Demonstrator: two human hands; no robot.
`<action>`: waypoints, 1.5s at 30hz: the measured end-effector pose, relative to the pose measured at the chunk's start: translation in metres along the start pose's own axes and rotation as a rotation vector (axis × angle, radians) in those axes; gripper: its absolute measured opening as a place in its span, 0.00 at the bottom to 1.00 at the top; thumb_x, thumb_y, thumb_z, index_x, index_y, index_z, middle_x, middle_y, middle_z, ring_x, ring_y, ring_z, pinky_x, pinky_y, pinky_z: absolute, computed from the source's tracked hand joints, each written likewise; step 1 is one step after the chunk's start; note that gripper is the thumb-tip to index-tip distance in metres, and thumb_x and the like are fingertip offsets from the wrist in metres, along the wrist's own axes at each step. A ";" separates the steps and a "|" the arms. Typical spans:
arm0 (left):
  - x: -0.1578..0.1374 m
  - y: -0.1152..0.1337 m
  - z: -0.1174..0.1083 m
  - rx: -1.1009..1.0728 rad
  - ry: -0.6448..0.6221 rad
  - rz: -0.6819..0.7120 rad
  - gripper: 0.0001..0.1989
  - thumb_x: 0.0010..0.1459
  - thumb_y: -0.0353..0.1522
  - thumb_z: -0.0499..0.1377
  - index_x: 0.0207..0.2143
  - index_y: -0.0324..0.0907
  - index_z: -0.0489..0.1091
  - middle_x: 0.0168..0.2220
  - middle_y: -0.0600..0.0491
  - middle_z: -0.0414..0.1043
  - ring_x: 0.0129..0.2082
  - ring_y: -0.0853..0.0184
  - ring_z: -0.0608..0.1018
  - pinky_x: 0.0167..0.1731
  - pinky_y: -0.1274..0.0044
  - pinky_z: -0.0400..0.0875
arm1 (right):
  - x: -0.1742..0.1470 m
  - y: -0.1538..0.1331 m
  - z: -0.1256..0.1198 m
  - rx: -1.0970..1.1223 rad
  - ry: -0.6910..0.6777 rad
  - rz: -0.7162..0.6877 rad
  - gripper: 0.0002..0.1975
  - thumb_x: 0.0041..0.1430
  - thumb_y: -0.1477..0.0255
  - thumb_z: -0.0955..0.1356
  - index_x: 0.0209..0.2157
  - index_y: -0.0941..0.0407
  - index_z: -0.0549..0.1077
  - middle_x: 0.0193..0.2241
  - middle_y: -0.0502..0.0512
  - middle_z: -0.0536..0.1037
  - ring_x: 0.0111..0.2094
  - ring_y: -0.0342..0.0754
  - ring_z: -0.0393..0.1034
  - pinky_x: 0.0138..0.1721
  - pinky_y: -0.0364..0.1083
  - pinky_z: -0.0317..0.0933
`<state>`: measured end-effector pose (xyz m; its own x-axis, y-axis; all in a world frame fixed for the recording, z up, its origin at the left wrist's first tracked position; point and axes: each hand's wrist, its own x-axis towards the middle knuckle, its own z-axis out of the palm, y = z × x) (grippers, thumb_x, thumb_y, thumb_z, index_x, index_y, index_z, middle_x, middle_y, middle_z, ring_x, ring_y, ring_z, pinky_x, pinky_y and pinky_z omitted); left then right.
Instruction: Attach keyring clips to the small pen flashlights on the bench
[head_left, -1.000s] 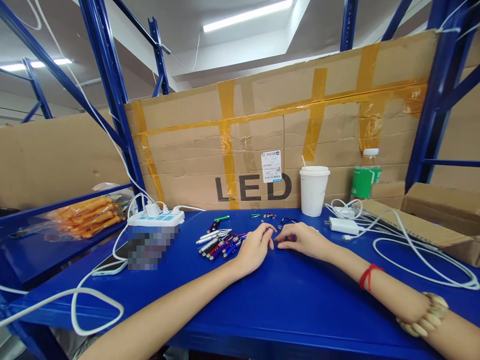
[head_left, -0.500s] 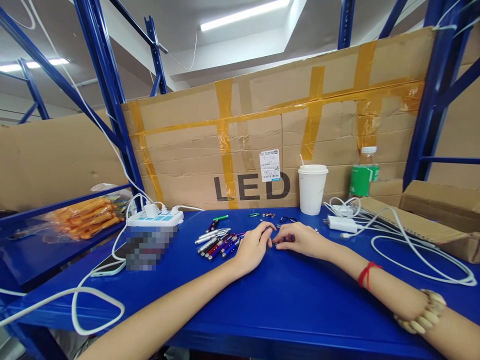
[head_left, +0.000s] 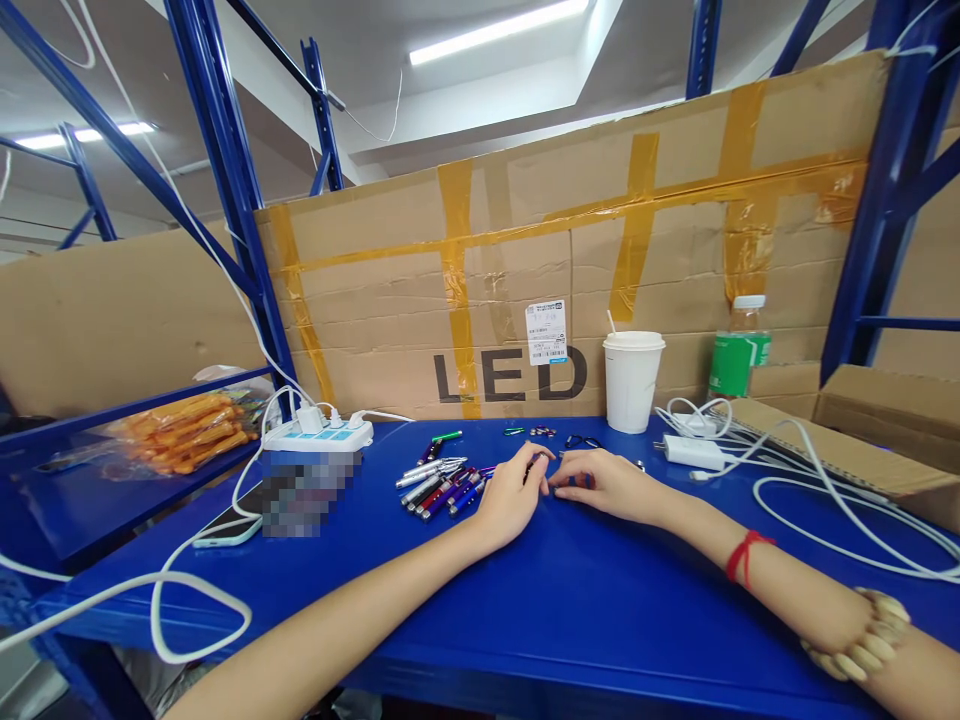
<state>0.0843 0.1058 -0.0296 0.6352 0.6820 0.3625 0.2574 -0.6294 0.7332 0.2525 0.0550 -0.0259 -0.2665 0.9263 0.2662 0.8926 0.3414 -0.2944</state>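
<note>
My left hand [head_left: 514, 497] is closed, fingers curled around a small dark piece whose kind I cannot make out. Facing it, my right hand [head_left: 606, 484] has thumb and fingertips pinched together low over the table; anything between them is too small to name. The fingertips of both hands nearly meet. Just left of my left hand lies a pile of slim metallic pen-shaped tubes [head_left: 442, 490] in silver, red, purple and blue. Behind the hands are a small green piece [head_left: 514, 431], several tiny metal parts [head_left: 543, 432] and a dark looped item [head_left: 582, 441].
A lidded white cup [head_left: 633, 382] and a bottle [head_left: 739, 350] stand at the back against cardboard [head_left: 375, 320]. White cables and a charger [head_left: 694, 453] lie right, beside an open box [head_left: 885, 420]. Left are a power strip [head_left: 319, 436] and a phone [head_left: 229, 530] on the blue table [head_left: 585, 620].
The whole view has shifted slightly, so the scene sits a little further right. Both hands stay close together in nearly the same pose, with small finger movements.
</note>
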 end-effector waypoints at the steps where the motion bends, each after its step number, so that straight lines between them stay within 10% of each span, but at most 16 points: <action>1: 0.000 0.001 0.000 -0.004 0.002 -0.005 0.15 0.58 0.39 0.42 0.39 0.48 0.64 0.23 0.60 0.67 0.29 0.74 0.71 0.40 0.81 0.62 | 0.000 0.000 0.000 -0.001 -0.002 -0.005 0.10 0.57 0.68 0.63 0.37 0.49 0.75 0.35 0.51 0.71 0.32 0.43 0.65 0.31 0.42 0.54; 26: -0.002 0.004 -0.001 -0.064 -0.002 0.010 0.16 0.58 0.40 0.43 0.30 0.43 0.66 0.22 0.59 0.63 0.27 0.75 0.66 0.33 0.83 0.58 | 0.004 0.008 0.006 0.426 0.046 0.109 0.12 0.47 0.69 0.69 0.33 0.60 0.77 0.29 0.55 0.77 0.27 0.44 0.68 0.29 0.42 0.60; 36: -0.001 0.007 -0.002 -0.108 -0.038 -0.053 0.14 0.56 0.39 0.46 0.27 0.40 0.64 0.21 0.60 0.61 0.24 0.76 0.64 0.29 0.83 0.55 | 0.008 0.007 0.008 0.691 0.353 0.183 0.18 0.49 0.63 0.67 0.39 0.61 0.75 0.35 0.57 0.76 0.34 0.46 0.69 0.36 0.44 0.62; 45: -0.001 0.004 0.000 -0.146 -0.080 0.005 0.17 0.57 0.40 0.44 0.33 0.42 0.69 0.18 0.60 0.58 0.23 0.76 0.63 0.29 0.83 0.56 | 0.007 0.002 0.005 0.888 0.356 0.138 0.21 0.44 0.62 0.71 0.38 0.60 0.76 0.32 0.57 0.76 0.35 0.46 0.69 0.41 0.47 0.62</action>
<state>0.0845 0.1028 -0.0268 0.6933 0.6439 0.3235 0.1492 -0.5674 0.8098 0.2506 0.0632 -0.0293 0.0763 0.9148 0.3967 0.2686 0.3643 -0.8917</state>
